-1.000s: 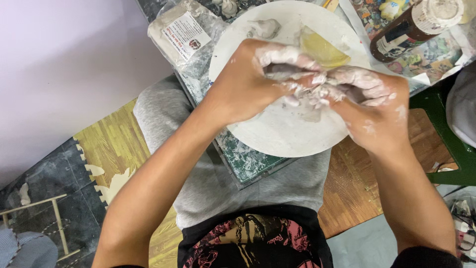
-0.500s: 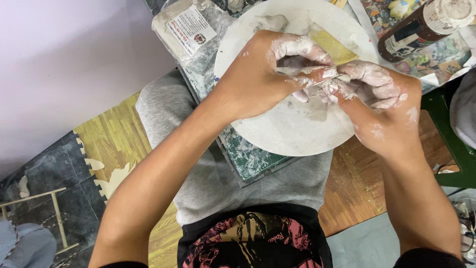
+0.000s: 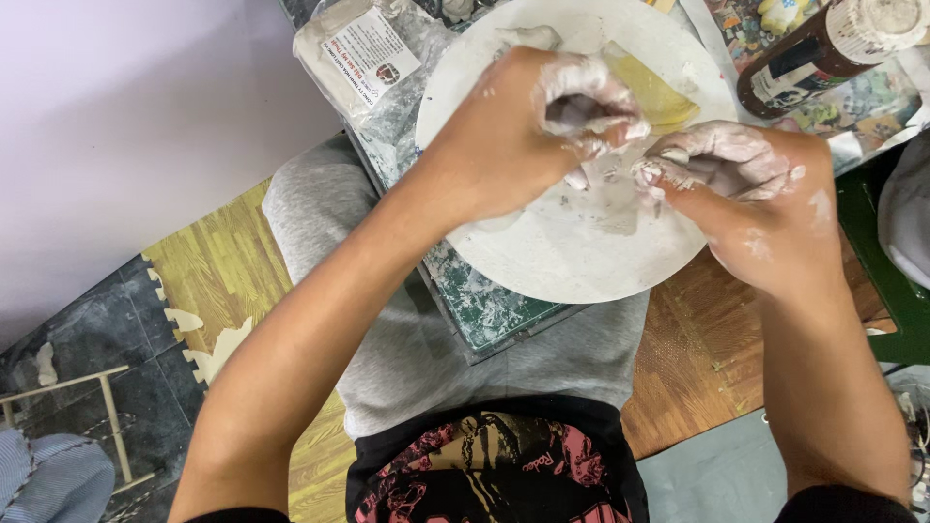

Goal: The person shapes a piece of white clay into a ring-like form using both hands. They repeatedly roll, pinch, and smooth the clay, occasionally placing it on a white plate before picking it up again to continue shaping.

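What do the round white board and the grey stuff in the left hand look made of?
Round white board: probably plaster or coated wood, with a matte, chalky surface and smeared residue. Grey lump in the left hand: likely wet clay, since it coats the fingers whitish.

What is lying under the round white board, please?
Under the round white board a green patterned mat shows, resting on grey-clad knees. Its middle is covered by the board.

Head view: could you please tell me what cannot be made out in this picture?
- Clay lump: mostly hidden inside the left hand; shape unclear.
- What the right hand pinches: covered by its clay-smeared fingers.
- Dark bottle: cut off by the top edge.
- Round white board: middle hidden by both hands.
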